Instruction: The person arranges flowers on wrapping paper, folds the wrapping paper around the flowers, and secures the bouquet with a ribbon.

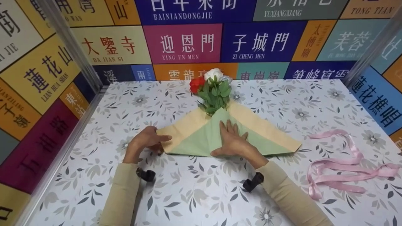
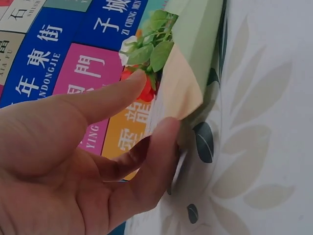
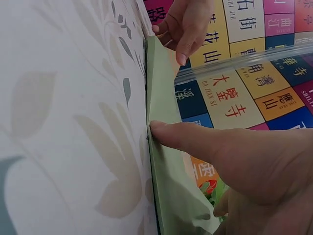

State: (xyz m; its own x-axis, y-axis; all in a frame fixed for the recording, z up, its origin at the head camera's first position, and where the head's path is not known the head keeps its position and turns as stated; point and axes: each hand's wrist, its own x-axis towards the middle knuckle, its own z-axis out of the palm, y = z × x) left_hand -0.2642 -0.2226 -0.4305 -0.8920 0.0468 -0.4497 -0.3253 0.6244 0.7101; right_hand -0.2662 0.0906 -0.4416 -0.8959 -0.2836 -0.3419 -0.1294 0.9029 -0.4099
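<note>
A sheet of wrapping paper [image 1: 196, 138], green with cream borders, lies folded into a wide triangle around a small bouquet. The bouquet shows a red flower [image 1: 197, 84], a white flower [image 1: 213, 74] and green leaves [image 1: 216, 92] above the paper's top point. My right hand [image 1: 234, 142] rests with spread fingers on the green middle, its thumb along the front fold. At the left corner is my left hand [image 1: 147, 138]. In the left wrist view its fingertips [image 2: 168, 127] touch the cream corner [image 2: 183, 90] from below, while the thumb stands apart above.
Loops of pink ribbon [image 1: 384, 171] lie on the right of the table [image 1: 194, 201], which has a leaf-patterned cover. Colourful panels with lettering [image 1: 182, 44] stand behind and at both sides. Dark wrist cameras [image 1: 253, 182] sit on the sleeves.
</note>
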